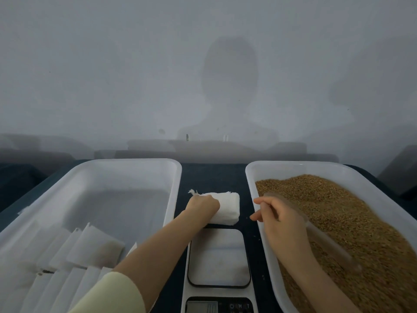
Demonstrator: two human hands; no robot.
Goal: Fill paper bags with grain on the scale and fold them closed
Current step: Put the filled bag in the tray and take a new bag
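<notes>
We see a small stack of white paper bags (228,208) lying flat on the bench (212,177) just beyond the scale (218,256), a white unit with a dark-rimmed platform and its display toward us; the left hand (203,206) grips the stack's near-left corner. Further flat bags (85,247) lie fanned in the near end of the left tray (135,160). Brown grain (349,222) is heaped in the right tray (293,164), where the right hand (282,224) holds a clear scoop (331,245) resting on it.

Dark blue table (212,175) carries 2 white trays: left tray (135,160) and right tray (293,164), set apart. Between them sits the scale (218,256), with a stack of white bags (229,206) just beyond its far edge.
</notes>
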